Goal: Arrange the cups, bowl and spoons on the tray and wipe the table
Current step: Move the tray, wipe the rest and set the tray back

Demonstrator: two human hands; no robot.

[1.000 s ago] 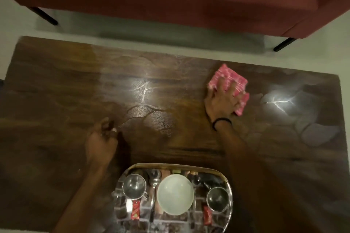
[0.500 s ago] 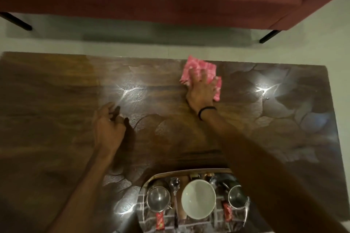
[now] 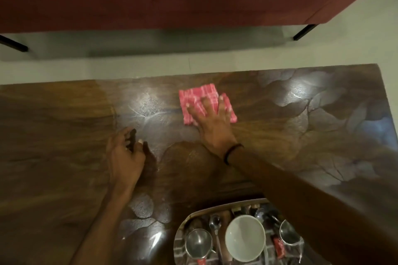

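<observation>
head view: right hand (image 3: 212, 122) lies flat on the pink checked cloth (image 3: 200, 97), fingers straight and spread, pressing it onto the table (image 3: 64, 135) near the far edge, about mid-width. left hand (image 3: 125, 155) rests on the wood to the left of it, fingers loosely curled, nothing visibly held; the dark patch between the fingers looks like shadow. it reads as a brace.

tray (image 3: 178, 228) sits at the near edge under the right forearm. white bowl (image 3: 245, 237) is in its middle, a steel cup (image 3: 198, 243) to the left, a second cup (image 3: 288, 232) to the right, and a spoon (image 3: 215, 226) between the left cup and the bowl. a second spoon is hard to confirm. arranging looks done; wiping is the step in hand.

to do it well, i'd say: keep the palm flat so the whole cloth makes contact, run overlapping passes along the long side, and work from the far edge toward the near one. the left half looks duller, likely not covered yet. watch the forearm over the tray; a low elbow could knock the right cup. shift the tray to reach the wood beneath.
</observation>
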